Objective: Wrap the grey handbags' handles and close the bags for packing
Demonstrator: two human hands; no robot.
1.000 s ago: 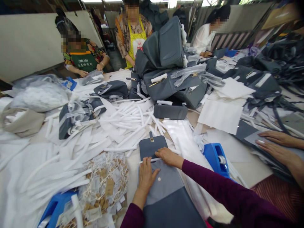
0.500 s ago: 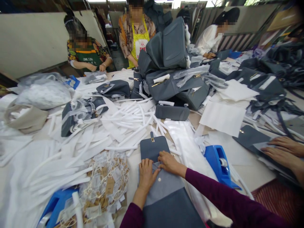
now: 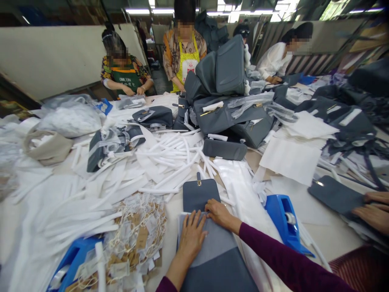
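A dark blue-grey flap bag (image 3: 220, 269) lies flat in front of me. Its flap (image 3: 199, 195), with a gold clasp and short strap, is folded out away from me, exposing a lighter grey inner surface (image 3: 217, 241). My left hand (image 3: 191, 235) is open, palm down and fingers spread on that grey surface. My right hand (image 3: 221, 213) is closed, its bent fingers at the bag's right edge just below the flap; the fingertips are partly hidden. White foam strips lie beyond the flap.
Blue tape dispensers stand at right (image 3: 285, 221) and lower left (image 3: 71, 259). Corded tags (image 3: 141, 235) are heaped on my left. More bags (image 3: 225, 109) are piled ahead. A co-worker's hands (image 3: 372, 211) rest on another bag at right; several people work across the table.
My left hand has moved up and flattened over the grey surface; a pale round button seen there before is no longer visible. My right hand stays near the flap. The view has shifted slightly.
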